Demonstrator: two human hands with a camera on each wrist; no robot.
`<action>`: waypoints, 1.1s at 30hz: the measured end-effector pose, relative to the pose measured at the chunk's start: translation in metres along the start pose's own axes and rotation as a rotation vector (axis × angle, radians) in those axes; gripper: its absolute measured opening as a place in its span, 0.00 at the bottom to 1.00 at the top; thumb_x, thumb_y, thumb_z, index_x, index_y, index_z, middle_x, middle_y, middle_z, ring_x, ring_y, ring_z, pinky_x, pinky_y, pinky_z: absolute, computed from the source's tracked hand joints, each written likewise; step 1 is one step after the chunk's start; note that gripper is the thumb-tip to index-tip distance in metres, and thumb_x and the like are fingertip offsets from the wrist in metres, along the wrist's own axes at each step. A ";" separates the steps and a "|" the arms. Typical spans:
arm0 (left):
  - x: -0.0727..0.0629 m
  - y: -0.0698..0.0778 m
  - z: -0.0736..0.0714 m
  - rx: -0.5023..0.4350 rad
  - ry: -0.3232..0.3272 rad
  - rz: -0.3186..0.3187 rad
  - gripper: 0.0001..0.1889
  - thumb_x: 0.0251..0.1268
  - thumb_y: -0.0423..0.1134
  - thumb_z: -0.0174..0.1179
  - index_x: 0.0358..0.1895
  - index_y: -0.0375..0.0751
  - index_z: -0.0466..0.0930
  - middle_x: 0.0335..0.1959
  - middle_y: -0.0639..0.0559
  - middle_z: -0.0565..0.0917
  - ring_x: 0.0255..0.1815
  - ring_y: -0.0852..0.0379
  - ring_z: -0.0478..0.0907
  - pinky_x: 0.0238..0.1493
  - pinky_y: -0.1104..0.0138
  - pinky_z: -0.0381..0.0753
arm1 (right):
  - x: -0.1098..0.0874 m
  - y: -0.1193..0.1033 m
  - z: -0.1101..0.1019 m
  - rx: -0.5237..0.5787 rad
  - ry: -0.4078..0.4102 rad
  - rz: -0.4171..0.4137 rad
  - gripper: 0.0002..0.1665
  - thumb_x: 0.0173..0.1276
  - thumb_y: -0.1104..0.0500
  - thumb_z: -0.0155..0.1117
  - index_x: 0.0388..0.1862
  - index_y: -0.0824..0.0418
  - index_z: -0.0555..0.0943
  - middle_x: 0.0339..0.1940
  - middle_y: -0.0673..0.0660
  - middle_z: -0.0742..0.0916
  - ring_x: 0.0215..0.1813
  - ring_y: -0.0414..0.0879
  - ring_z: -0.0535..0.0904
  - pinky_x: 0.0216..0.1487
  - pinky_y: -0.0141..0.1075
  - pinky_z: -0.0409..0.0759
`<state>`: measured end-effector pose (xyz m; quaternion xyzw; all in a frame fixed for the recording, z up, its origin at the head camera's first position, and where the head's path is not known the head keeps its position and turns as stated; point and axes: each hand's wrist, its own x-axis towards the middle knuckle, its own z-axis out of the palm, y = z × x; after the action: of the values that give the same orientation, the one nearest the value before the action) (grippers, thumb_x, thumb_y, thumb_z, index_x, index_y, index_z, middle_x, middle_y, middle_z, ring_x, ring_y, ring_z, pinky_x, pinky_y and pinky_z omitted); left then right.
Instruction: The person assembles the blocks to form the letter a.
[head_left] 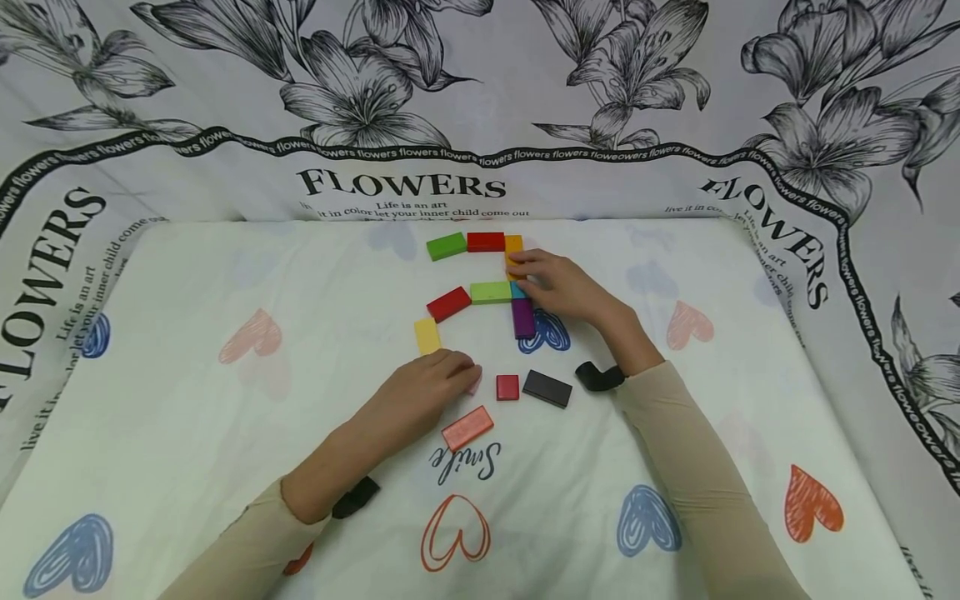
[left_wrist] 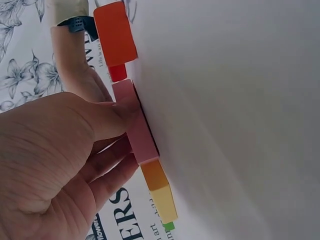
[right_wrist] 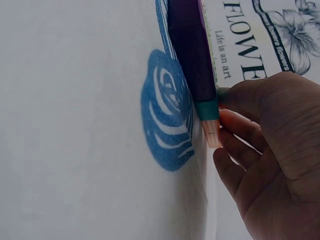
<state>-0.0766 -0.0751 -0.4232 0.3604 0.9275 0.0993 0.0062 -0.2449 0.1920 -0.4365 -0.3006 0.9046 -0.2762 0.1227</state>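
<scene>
My left hand [head_left: 423, 392] pinches a pink block [left_wrist: 137, 125] between thumb and fingers, just below a yellow block [head_left: 428, 337]. My right hand [head_left: 562, 283] reaches to the right side of the row, fingertips at an orange block [head_left: 513, 254] and thumb right at a small blue block [head_left: 518, 290]. In the right wrist view its thumb meets the side of the teal-blue block [right_wrist: 207, 109], fingers loosely bent. A purple block [head_left: 523, 318] adjoins the blue one. The curved row also includes a green block [head_left: 447, 247], red blocks [head_left: 486, 242] and a light green block [head_left: 491, 292].
Nearer the person lie a small red block [head_left: 507, 387], a black block [head_left: 547, 388] and a salmon block [head_left: 467, 428]. The white cloth [head_left: 570, 517] bears printed hearts. A flower-patterned cloth [head_left: 480, 100] hangs beyond the far edge.
</scene>
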 end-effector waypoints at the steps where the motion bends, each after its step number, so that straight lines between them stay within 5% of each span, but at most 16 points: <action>1: 0.000 0.000 0.000 0.001 -0.002 -0.007 0.27 0.63 0.36 0.76 0.66 0.43 0.84 0.61 0.48 0.85 0.64 0.51 0.83 0.65 0.60 0.86 | 0.000 0.000 0.000 -0.001 -0.001 0.001 0.25 0.82 0.56 0.58 0.74 0.59 0.78 0.81 0.57 0.76 0.86 0.56 0.65 0.86 0.53 0.63; 33: 0.001 0.001 -0.002 -0.034 -0.008 -0.065 0.26 0.69 0.41 0.71 0.70 0.45 0.81 0.64 0.48 0.85 0.66 0.49 0.82 0.67 0.59 0.86 | 0.000 -0.002 0.000 0.020 0.002 0.010 0.24 0.82 0.57 0.58 0.73 0.61 0.79 0.81 0.58 0.76 0.87 0.59 0.61 0.88 0.55 0.59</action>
<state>-0.0770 -0.0743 -0.4215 0.3303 0.9369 0.1132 0.0194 -0.2435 0.1909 -0.4358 -0.2947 0.9033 -0.2850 0.1263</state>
